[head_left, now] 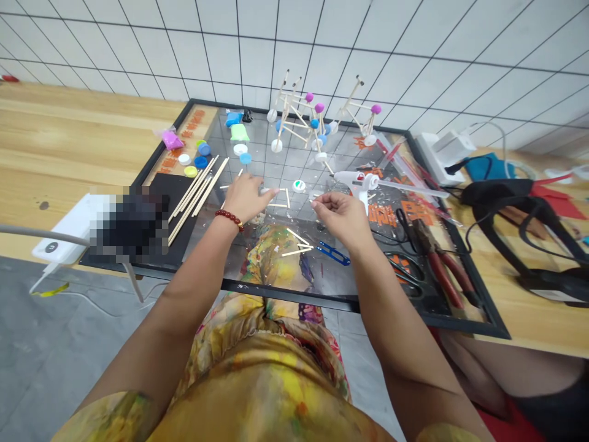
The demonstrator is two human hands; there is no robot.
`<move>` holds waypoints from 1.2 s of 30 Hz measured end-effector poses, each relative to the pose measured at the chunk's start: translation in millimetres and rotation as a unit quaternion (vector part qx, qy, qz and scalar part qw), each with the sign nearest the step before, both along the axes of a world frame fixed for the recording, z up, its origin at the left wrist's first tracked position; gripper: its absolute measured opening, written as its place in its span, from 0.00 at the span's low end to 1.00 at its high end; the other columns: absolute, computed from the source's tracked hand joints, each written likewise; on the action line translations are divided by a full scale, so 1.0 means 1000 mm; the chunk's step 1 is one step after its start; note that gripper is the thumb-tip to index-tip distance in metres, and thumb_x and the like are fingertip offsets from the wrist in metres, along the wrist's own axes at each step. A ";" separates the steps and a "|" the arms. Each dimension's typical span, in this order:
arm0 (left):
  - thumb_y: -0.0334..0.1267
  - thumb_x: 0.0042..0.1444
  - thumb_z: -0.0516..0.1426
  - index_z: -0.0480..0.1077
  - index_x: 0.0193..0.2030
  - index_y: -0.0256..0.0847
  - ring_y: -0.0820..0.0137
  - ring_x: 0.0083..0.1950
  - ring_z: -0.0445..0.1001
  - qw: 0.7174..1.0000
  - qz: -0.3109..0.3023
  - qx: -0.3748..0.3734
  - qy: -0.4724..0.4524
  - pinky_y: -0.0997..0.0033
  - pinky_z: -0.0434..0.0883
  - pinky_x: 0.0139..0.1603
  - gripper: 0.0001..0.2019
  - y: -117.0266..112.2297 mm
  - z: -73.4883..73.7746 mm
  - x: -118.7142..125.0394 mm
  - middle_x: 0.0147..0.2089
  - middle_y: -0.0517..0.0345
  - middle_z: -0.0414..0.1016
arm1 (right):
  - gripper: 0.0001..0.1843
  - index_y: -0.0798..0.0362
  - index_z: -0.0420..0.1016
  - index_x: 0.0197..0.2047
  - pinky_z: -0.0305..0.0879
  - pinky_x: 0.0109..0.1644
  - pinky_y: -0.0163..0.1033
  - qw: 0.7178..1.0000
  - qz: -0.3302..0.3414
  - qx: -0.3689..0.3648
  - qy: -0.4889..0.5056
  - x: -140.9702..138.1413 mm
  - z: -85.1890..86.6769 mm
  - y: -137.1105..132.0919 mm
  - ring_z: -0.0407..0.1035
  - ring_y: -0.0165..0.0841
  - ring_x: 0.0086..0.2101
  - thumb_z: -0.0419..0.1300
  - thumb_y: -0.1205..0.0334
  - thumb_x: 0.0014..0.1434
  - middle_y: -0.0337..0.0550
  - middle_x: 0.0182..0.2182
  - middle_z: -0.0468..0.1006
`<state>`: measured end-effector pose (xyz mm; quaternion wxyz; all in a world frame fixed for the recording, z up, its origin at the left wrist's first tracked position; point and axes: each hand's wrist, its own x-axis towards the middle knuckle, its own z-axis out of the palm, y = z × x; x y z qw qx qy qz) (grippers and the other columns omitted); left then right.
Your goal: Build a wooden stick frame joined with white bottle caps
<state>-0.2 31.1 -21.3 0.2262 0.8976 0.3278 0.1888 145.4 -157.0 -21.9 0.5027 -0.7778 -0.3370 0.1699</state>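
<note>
Left hand (246, 197) is closed, its fingertips pinched at the end of a short pale stick (276, 189). Right hand (343, 220) hangs just beside it with its fingers drawn into a pinch; whether they hold anything is too small to tell. Both are above the middle of a black-framed mat (276, 288) lying on a wooden workbench (69, 135).

Toward the mat's far edge stand stick-and-clay models (304, 123), dotted with pink and blue balls and set on white discs. Near the right edge lie red-handled pliers (442, 264) and black-handled scissors (405, 267), and a white hot glue gun (356, 182) rests on the mat just past the right hand. Along the left edge, long wooden sticks (196, 190) lie on a black sheet (161, 190). Near the front edge, a few short sticks (294, 242) sit beside blue-handled snips (334, 253). Toward the far left corner are a packet of pink clay (171, 140) and coloured bottle caps (201, 162). A red bead bracelet (229, 219) circles the left wrist.
</note>
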 end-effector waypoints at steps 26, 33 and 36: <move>0.39 0.57 0.64 0.71 0.36 0.39 0.69 0.39 0.80 0.778 0.044 -0.485 -0.397 0.67 0.81 0.47 0.08 0.010 0.019 0.000 0.38 0.52 0.78 | 0.09 0.52 0.84 0.33 0.66 0.39 0.40 0.983 0.078 -0.110 -0.125 -0.001 0.002 0.012 0.73 0.35 0.30 0.64 0.58 0.56 0.42 0.27 0.81; 0.28 0.56 0.61 0.72 0.42 0.40 0.71 0.40 0.80 0.789 0.002 -0.518 -0.330 0.62 0.81 0.49 0.08 -0.001 0.015 0.003 0.41 0.56 0.79 | 0.04 0.48 0.82 0.28 0.69 0.45 0.44 0.943 0.029 -0.259 -0.209 -0.006 0.010 0.062 0.78 0.44 0.40 0.70 0.58 0.52 0.47 0.31 0.84; 0.32 0.58 0.64 0.73 0.44 0.40 0.72 0.39 0.80 0.769 -0.007 -0.559 -0.311 0.65 0.80 0.46 0.08 -0.008 0.015 0.003 0.40 0.56 0.79 | 0.03 0.48 0.79 0.26 0.68 0.45 0.45 0.936 0.035 -0.279 -0.211 -0.004 0.016 0.062 0.77 0.45 0.39 0.68 0.66 0.49 0.48 0.31 0.83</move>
